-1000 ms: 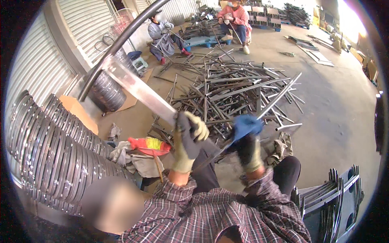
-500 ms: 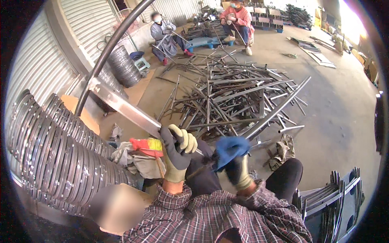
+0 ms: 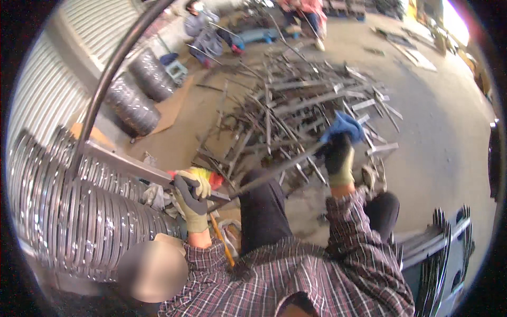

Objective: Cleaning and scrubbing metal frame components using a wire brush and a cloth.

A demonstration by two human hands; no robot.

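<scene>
My left hand (image 3: 193, 199), in a cream and grey glove, is closed round a flat metal bar (image 3: 129, 167). At its far left end the bar meets a dark curved tube (image 3: 101, 95). From near the bar's right end a long dark tube (image 3: 277, 171) slants up to my right hand (image 3: 339, 161), also gloved. That hand is closed on a blue cloth (image 3: 344, 126) and seems wrapped round the tube, though the cloth hides its fingers. Just behind my left hand shows a red and yellow object (image 3: 214, 178) of unclear kind.
A heap of metal tube parts (image 3: 301, 98) lies ahead. Stacked metal hoops (image 3: 79, 227) stand at left, with wrapped stacks (image 3: 153, 74) and a pale stool (image 3: 176, 71) farther back. Metal frames (image 3: 435, 245) are stacked at right. Two people sit beyond the heap, one in grey (image 3: 206, 42).
My right hand has moved up and right with the blue cloth, away from my left hand. My left hand, bar and curved tube have shifted left and down. The view has tipped downward.
</scene>
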